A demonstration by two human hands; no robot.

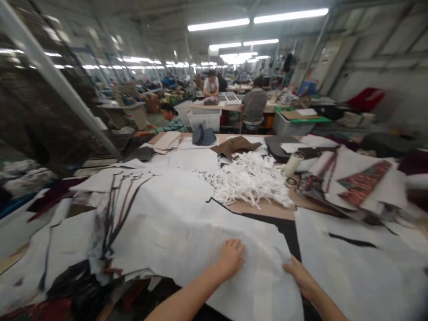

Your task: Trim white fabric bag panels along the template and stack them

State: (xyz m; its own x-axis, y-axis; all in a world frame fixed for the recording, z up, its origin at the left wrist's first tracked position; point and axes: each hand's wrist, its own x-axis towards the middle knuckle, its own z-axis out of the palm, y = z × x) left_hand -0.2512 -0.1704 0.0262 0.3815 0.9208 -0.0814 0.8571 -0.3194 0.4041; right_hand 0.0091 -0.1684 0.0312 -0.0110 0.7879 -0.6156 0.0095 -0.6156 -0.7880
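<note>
A large white sheet [187, 218] with a dark edge showing along its far side lies spread over the table before me. My left hand [231, 257] rests on top of it, back of the hand up and fingers lying on the surface. At the sheet's right edge, my right hand [299, 274] pinches the border, thumb on top and the other fingers partly hidden. A dark strip of material [287, 229] shows beneath and beyond that edge. Just past the sheet sits a tangled heap of thin white strips [256, 178].
Another white sheet [351, 263] lies to the right, near patterned pieces [364, 183]. A pale roll [293, 164] stands by the heap. Dark straps [125, 200] lie at left, and a slanting metal post [63, 84] rises there. Several people work beyond the table.
</note>
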